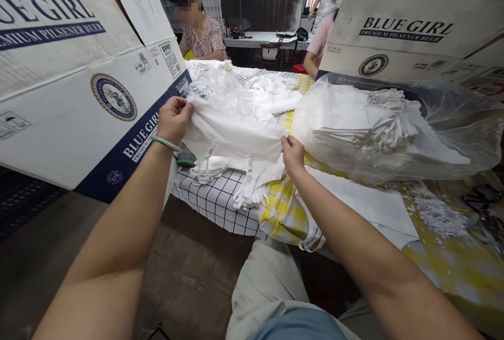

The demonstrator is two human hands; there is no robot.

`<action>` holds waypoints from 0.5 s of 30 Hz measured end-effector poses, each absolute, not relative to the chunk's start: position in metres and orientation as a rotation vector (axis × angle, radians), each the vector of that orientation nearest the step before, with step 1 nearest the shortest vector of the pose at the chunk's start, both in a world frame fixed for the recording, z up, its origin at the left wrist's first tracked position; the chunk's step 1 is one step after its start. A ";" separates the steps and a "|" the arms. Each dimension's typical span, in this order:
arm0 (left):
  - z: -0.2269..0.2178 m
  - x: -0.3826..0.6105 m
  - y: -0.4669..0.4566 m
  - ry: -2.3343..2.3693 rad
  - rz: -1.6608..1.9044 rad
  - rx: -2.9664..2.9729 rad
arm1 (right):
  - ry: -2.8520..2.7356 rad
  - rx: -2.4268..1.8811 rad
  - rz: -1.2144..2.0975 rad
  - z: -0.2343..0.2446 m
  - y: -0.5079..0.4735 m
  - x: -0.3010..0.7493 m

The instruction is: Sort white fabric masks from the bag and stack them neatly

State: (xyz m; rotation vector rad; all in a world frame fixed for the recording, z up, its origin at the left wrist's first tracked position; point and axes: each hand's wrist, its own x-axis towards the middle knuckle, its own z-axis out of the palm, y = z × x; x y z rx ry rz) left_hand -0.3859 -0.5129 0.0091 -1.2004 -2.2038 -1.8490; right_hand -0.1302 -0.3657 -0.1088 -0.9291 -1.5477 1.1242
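My left hand [174, 118] is closed on the upper left corner of a white cloth bag [232, 133], a pale green bangle on its wrist. My right hand [292, 153] pinches the bag's lower right edge. The bag is stretched between both hands above the table edge, with its white strap loops hanging below. More white bags [252, 88] lie heaped on the table behind it.
A big open Blue Girl carton [74, 83] stands at my left. At right, a clear plastic sack [394, 125] of stacked white bags lies before another carton [413, 35]. The table has a checked cloth [212, 198] and a yellow cloth [452, 256]. Two people sit across the table.
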 end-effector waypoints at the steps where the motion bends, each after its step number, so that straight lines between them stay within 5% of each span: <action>1: 0.020 -0.385 -0.517 -2.150 -1.820 -1.212 | -1.534 -0.893 1.151 -0.101 -0.368 -0.131; 11: 0.117 -0.355 -0.560 -1.651 -1.565 -1.283 | -1.515 -0.469 0.985 0.023 -0.374 -0.086; 15: 0.119 -0.316 -0.564 -1.510 -1.860 -1.438 | -1.492 -0.354 0.840 0.066 -0.381 -0.021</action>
